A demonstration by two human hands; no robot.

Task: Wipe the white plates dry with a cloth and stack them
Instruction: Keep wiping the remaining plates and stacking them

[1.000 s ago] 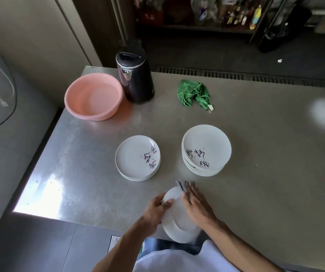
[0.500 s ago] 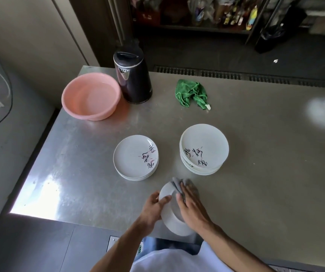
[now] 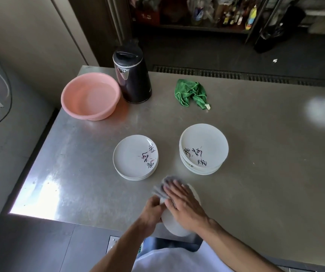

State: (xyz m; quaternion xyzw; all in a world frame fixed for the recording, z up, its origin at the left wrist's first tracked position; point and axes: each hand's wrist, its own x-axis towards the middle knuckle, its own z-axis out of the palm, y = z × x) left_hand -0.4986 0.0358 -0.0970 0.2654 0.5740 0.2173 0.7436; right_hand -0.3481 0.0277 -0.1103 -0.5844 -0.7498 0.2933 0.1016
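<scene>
- Head view: the plate (image 3: 177, 225) sits at the near edge of the table (image 3: 265, 173), in front of the left stack (image 3: 132, 158) and the right stack (image 3: 206, 142).
- The left hand (image 3: 151, 211) grips its left rim. The right hand (image 3: 185, 207) lies flat with straight fingers, pressing the grey cloth (image 3: 160, 190) onto it.
- It is likely stiff, light, slick and breakable, so the rim is the best hold.

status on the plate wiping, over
Left hand grips round white plate at rim. Right hand flat, pressing grey cloth on it. Nothing blocks lower plate stack or taller plate stack.
</scene>
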